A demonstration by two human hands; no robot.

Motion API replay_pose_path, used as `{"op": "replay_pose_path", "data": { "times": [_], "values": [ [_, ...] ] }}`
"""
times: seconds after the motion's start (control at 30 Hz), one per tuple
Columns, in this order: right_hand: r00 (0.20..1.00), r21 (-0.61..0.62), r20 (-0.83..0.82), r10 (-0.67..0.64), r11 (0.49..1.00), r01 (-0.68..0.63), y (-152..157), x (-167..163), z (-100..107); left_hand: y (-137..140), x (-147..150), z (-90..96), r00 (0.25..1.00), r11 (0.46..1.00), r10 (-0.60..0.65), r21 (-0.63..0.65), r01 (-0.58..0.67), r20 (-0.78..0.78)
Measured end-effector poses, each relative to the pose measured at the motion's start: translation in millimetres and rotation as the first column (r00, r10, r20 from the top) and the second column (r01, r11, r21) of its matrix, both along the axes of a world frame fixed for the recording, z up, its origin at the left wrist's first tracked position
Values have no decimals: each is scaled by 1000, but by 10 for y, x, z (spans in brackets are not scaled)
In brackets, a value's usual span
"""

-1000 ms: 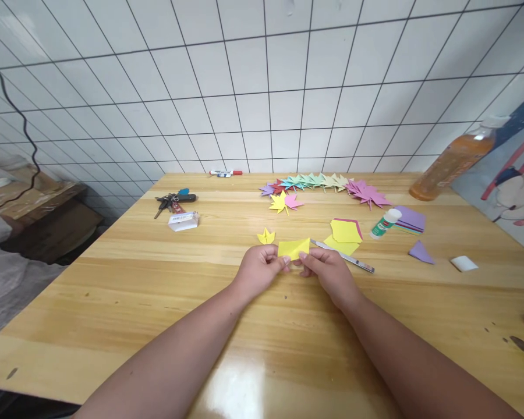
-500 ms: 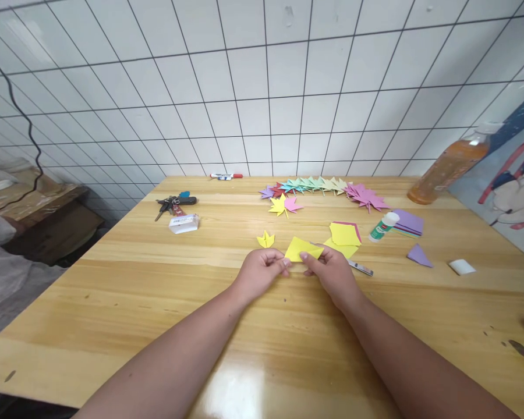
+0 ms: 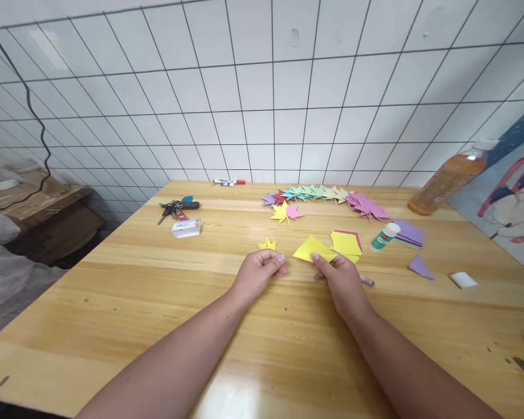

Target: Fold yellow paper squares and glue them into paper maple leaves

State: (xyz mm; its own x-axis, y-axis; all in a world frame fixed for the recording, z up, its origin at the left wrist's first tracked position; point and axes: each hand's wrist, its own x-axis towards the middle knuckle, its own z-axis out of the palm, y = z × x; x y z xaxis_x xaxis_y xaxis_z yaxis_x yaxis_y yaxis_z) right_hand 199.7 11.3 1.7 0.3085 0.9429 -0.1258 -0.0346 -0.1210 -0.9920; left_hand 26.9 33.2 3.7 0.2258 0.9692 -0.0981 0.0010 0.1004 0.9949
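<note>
A folded piece of yellow paper (image 3: 308,248) is pinched between the thumb and fingers of my right hand (image 3: 338,276), held above the table. My left hand (image 3: 261,270) is apart from it on the left, thumb against fingers, with nothing visible in them. Just behind my left hand lies a small folded yellow paper piece (image 3: 268,244) with pointed tips, its lower part hidden. A stack of yellow sheets (image 3: 346,241) lies behind my right hand. A slim metal tool (image 3: 367,281) pokes out beside that hand, mostly covered.
Folded paper leaves in a row (image 3: 317,193) line the wall, with a yellow leaf (image 3: 280,213) in front. Rightward are a glue stick (image 3: 385,237), purple sheets (image 3: 409,233), a purple triangle (image 3: 420,267), an eraser-like white block (image 3: 463,280) and a bottle (image 3: 448,183). Keys (image 3: 177,207) and a small box (image 3: 186,228) lie left.
My left hand has let go of the yellow paper. My right hand has carried the paper slightly to the right, leaving a gap between the hands. The view has tilted up a little.
</note>
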Motion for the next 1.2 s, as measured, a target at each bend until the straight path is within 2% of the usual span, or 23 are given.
{"op": "replay_pose_path", "data": {
  "times": [0.17,0.3,0.43,0.53,0.63,0.73,0.83,0.97,1.13,1.2],
  "values": [
    [996,8,65,69,998,-69,-37,-47,30,-40,27,22,997,997,-79,-22,79,-10],
    [986,7,93,140,990,-142,-64,-68,47,-45,21,1,998,998,-61,-13,61,0],
    [958,1,181,223,974,-227,-71,-50,70,-33,-7,-32,997,996,-73,42,74,-24],
    [926,57,303,226,965,-255,-65,-20,91,-39,-17,-18,990,988,-83,118,96,-112],
    [926,107,252,281,943,-315,-56,-6,87,-54,-13,27,993,985,-43,159,60,-111],
    [930,103,165,328,932,-347,-52,-12,53,-65,2,61,999,994,-36,100,37,-4],
    [940,115,149,307,939,-325,-59,-30,28,-69,22,50,994,996,-90,15,89,64],
    [930,114,155,334,929,-352,-78,-58,43,-70,29,4,992,992,-123,11,123,9],
    [922,196,221,317,912,-361,-89,-71,57,-67,-5,-10,982,984,-175,14,177,-67],
    [909,172,243,340,907,-385,-87,-65,45,-59,-18,-7,980,982,-187,13,188,-71]
  ]
}}
